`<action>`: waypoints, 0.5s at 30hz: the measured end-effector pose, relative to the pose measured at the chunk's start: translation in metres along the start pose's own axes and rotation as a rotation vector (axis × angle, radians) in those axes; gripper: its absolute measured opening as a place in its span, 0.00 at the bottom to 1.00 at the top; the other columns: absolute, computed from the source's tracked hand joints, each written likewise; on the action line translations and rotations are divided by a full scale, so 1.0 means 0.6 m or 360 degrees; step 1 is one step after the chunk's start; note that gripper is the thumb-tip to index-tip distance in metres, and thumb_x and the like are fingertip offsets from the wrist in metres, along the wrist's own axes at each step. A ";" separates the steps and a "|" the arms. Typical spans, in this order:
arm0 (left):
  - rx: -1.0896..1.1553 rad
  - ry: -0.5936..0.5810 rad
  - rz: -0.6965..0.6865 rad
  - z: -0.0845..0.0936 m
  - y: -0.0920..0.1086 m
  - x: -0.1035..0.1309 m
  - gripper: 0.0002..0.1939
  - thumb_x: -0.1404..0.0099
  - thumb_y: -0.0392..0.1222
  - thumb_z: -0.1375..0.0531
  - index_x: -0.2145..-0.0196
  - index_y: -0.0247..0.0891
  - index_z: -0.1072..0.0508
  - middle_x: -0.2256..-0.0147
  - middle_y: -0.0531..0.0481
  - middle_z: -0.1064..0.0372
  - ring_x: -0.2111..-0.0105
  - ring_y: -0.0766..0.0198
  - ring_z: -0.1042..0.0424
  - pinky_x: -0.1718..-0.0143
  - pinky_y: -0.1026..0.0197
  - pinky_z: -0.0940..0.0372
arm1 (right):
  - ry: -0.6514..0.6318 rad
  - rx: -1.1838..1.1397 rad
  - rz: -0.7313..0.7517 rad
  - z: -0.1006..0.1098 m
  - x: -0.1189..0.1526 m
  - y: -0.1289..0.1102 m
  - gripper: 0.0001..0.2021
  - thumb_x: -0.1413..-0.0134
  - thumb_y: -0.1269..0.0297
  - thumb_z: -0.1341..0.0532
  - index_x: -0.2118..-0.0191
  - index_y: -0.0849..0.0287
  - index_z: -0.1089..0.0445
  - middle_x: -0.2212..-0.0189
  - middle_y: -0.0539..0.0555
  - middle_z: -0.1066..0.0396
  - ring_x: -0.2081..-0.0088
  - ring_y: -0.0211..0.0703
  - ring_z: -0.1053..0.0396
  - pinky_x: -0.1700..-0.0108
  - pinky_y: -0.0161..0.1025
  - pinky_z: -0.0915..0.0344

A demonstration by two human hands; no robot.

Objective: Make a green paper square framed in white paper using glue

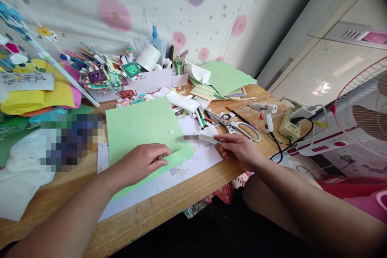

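Note:
A sheet of green paper (142,125) lies on white paper (187,173) on the wooden table. My left hand (146,163) rests at the green sheet's near edge, its fingers curled; whether it pinches the paper is hidden. Near the sheet's right corner, my right hand (237,149) grips the pale handle of a utility knife (207,139), whose blade points left over the green paper. A tiny white scrap (171,132) sits on the sheet.
Scissors (242,128), a white glue gun (266,115) and a power strip (289,123) are at the right. Behind lie a white roll (187,102), more green paper (226,76) and boxes of craft pieces. A fan (369,109) stands far right.

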State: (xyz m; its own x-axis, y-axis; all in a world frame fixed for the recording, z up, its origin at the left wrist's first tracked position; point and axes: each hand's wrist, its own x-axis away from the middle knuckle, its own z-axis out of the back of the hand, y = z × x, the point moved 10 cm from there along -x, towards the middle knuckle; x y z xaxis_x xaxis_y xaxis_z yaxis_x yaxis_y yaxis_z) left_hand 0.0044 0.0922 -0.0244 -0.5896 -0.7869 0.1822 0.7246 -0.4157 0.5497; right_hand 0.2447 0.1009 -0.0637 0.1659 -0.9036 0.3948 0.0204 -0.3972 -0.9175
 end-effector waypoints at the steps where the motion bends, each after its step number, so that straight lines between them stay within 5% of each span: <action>1: -0.0019 0.0010 0.0020 -0.001 -0.004 0.000 0.08 0.34 0.43 0.46 0.60 0.40 0.31 0.72 0.55 0.37 0.73 0.65 0.36 0.69 0.64 0.43 | -0.0014 0.0095 -0.0027 0.000 -0.001 0.002 0.22 0.56 0.67 0.37 0.51 0.66 0.28 0.79 0.49 0.31 0.79 0.33 0.35 0.74 0.34 0.38; 5: -0.0110 0.0049 0.0004 -0.002 -0.006 0.000 0.13 0.34 0.43 0.47 0.53 0.40 0.33 0.71 0.54 0.36 0.72 0.64 0.34 0.68 0.64 0.41 | -0.0129 0.0726 0.0115 -0.010 -0.002 -0.016 0.18 0.47 0.65 0.43 0.51 0.64 0.28 0.76 0.52 0.28 0.76 0.37 0.32 0.72 0.35 0.36; 10: -0.0222 0.0052 -0.0175 -0.009 0.006 0.002 0.17 0.31 0.40 0.51 0.47 0.46 0.32 0.61 0.50 0.34 0.63 0.63 0.32 0.61 0.63 0.40 | -0.0243 0.1625 0.0693 -0.047 0.018 -0.061 0.16 0.42 0.64 0.43 0.49 0.56 0.28 0.51 0.56 0.26 0.52 0.48 0.28 0.49 0.43 0.34; 15: -0.0523 0.0050 -0.0213 -0.026 0.010 0.004 0.25 0.33 0.35 0.54 0.44 0.53 0.33 0.63 0.50 0.37 0.70 0.64 0.35 0.71 0.64 0.44 | -0.0328 0.2051 0.0855 -0.065 0.028 -0.058 0.18 0.38 0.66 0.46 0.46 0.55 0.30 0.55 0.58 0.24 0.56 0.47 0.26 0.54 0.40 0.32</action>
State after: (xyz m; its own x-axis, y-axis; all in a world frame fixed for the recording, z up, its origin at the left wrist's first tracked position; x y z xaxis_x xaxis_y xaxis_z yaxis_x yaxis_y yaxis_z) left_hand 0.0126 0.0809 -0.0334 -0.6794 -0.7271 0.0985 0.7209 -0.6365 0.2742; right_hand 0.2083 0.0934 -0.0235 0.5786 -0.8119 0.0770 0.7653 0.5079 -0.3955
